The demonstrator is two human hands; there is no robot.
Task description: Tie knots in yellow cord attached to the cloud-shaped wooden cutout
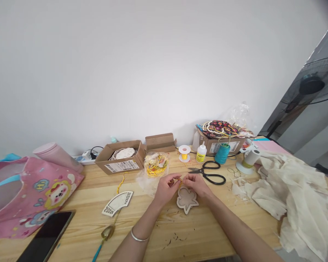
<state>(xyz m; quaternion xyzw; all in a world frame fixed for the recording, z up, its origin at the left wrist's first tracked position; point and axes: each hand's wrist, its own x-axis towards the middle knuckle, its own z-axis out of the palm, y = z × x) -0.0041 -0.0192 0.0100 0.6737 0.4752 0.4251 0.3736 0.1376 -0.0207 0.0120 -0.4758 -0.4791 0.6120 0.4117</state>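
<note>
A leaf-shaped wooden cutout point(187, 201) lies on the wooden table point(207, 225) in front of me. My left hand point(166, 188) and my right hand point(197, 183) meet just above its top edge. Both pinch a thin yellow cord point(179, 179) that runs between their fingertips. A silver bangle point(138, 236) sits on my left wrist. Beyond my left hand lies a clear bag of yellow cord point(155, 165).
Black scissors point(211, 173), a yellow thread spool point(184, 153), a glue bottle point(201, 153) and a teal spool point(222, 153) lie behind my hands. Cardboard boxes point(120, 160) stand at the back. A fan-shaped ornament point(117, 203), phone point(46, 236), pink bag point(24, 193) are left; cream cloth point(295, 196) right.
</note>
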